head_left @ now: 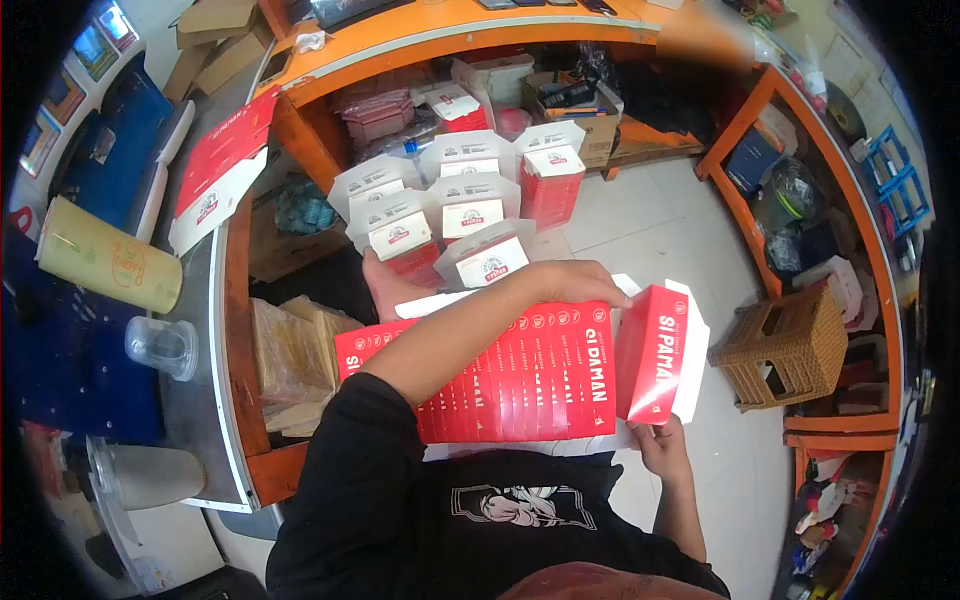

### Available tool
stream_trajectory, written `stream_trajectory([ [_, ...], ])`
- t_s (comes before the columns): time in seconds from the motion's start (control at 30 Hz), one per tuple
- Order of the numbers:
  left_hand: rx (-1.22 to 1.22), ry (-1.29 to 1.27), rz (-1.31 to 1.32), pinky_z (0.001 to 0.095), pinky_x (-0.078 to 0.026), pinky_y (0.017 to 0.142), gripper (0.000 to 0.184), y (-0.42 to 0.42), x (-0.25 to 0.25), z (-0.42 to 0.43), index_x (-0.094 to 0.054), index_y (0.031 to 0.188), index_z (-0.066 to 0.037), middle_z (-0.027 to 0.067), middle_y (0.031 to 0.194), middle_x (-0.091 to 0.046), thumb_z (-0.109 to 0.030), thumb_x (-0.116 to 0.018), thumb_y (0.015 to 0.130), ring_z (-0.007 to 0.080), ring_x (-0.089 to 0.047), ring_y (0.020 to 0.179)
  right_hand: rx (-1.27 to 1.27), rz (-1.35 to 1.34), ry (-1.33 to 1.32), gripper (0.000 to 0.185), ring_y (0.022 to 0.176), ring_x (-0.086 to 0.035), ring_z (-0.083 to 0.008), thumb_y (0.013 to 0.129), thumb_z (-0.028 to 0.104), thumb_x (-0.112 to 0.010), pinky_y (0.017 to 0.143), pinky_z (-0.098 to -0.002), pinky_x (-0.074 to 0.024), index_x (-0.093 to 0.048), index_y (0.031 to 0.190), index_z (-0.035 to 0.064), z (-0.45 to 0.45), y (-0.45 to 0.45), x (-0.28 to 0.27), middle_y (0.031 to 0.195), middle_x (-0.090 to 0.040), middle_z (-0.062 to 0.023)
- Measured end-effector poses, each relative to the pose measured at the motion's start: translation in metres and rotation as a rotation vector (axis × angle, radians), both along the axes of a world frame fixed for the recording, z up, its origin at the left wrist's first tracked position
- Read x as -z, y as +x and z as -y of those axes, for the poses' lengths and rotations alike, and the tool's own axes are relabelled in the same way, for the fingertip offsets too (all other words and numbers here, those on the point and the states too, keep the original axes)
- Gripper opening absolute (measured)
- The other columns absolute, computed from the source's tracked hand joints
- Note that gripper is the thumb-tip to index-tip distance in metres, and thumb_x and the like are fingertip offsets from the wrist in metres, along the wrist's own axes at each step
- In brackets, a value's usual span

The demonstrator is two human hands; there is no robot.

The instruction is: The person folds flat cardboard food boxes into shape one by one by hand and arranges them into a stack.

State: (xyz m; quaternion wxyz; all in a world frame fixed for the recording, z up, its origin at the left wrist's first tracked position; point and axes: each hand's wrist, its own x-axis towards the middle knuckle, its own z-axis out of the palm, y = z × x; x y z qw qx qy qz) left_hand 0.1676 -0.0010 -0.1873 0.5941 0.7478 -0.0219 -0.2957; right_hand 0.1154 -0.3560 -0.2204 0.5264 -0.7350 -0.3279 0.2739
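A: Hands?
B: My right hand (662, 446) is pinching the red box (652, 355) at its lower edge. Left hand (585, 283) arches over the carton row (510, 385); can't tell its grip.
A: Box?
B: Right of center, beside the row.

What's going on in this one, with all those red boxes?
A person in a black top is handling printed cartons. Their right hand holds the bottom of a red carton, while the left hand reaches over its top edge. Beside that carton, a long row of overlapping red cartons lies across the person's lap. In front, more cartons stand in several stacks, their white flaps spread open.
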Motion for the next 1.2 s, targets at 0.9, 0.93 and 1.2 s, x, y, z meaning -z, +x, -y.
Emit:
stream_trajectory([
  [0.9,-0.262,-0.482,-0.193,0.0276,-0.044,0.084,0.035,-0.012,0.006,-0.006,-0.062,0.08,-0.011,0.0018,0.095,-0.06,-0.044,-0.063,0.093,0.0131,-0.054,0.092,-0.035,-0.281,0.065,0.022,0.109,-0.06,-0.0118,0.103,0.009,-0.058,0.095,-0.0305,-0.0477,-0.062,0.123,0.0001,-0.013,0.0,0.017,0.116,-0.068,-0.004],
  [0.93,-0.262,-0.493,-0.18,0.0278,-0.044,0.084,0.036,-0.012,0.007,-0.005,-0.062,0.081,-0.011,0.0023,0.096,-0.06,-0.044,-0.063,0.093,0.0139,-0.054,0.093,-0.02,-0.238,0.103,0.022,0.108,-0.061,-0.0127,0.104,0.009,-0.057,0.095,-0.0315,-0.0485,-0.062,0.123,-0.0002,-0.019,-0.005,0.022,0.117,-0.068,-0.0056],
  [1.2,-0.221,-0.503,-0.217,0.0307,-0.045,0.089,0.038,-0.007,0.012,-0.006,-0.063,0.08,-0.009,0.0054,0.103,-0.062,-0.044,-0.062,0.095,0.0165,-0.053,0.103,0.107,-0.373,0.205,0.022,0.108,-0.063,-0.0154,0.104,0.004,-0.051,0.094,-0.0342,-0.0497,-0.062,0.122,-0.0008,-0.027,-0.011,0.024,0.116,-0.069,-0.0077],
])
